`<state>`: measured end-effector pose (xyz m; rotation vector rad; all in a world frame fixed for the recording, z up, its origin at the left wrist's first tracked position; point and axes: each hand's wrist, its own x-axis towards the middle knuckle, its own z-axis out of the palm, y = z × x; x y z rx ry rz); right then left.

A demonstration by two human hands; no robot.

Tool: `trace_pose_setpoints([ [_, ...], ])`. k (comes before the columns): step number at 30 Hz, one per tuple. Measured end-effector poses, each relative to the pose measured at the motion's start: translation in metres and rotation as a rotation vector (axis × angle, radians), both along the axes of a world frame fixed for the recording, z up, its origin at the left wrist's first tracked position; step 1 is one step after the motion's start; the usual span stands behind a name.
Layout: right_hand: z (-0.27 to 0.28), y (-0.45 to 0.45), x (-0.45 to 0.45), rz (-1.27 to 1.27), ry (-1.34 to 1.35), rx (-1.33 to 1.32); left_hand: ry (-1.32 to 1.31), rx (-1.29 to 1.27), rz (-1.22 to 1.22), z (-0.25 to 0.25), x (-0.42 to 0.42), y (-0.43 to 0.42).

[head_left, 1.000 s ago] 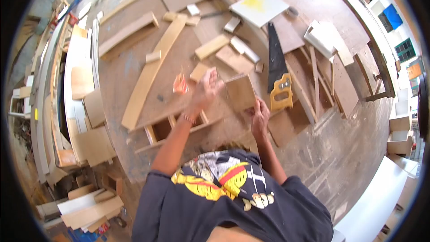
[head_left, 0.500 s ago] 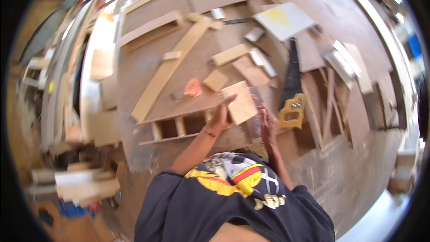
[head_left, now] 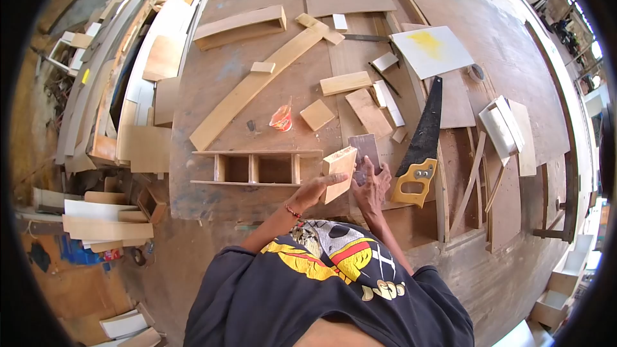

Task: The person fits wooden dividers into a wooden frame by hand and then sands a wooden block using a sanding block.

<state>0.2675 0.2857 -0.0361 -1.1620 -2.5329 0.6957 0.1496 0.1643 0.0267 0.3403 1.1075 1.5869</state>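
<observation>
The pale wooden block [head_left: 337,167] is grasped in the left hand [head_left: 319,189], just right of the compartmented wooden frame [head_left: 254,168]; the right hand [head_left: 371,186] lies against a dark sheet [head_left: 365,146], perhaps sandpaper, its clasp unclear. The step looks like smoothing the block, a next stroke calling for steady hold and flat contact. The orange-and-white cup's [head_left: 281,119] label and the black shirt's [head_left: 321,270] lettering are not readable.

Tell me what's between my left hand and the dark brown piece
In the head view, a pale wooden block, held in the left hand.

Tilted pale block [head_left: 337,168] beside dark slab [head_left: 364,148]
</observation>
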Motion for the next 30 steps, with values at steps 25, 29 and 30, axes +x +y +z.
trace_pose_setpoints([
  [25,0.056,0.022,0.027,0.019,0.863,-0.851,0.808,0.050,-0.012,-0.002,0.006,0.039],
  [29,0.077,0.006,0.036,0.093,0.803,-0.542,1.113,0.025,0.107,0.005,0.008,0.055],
  [30,0.087,0.000,0.035,0.124,0.735,-0.461,1.205,-0.002,0.136,-0.001,0.008,0.059],
])
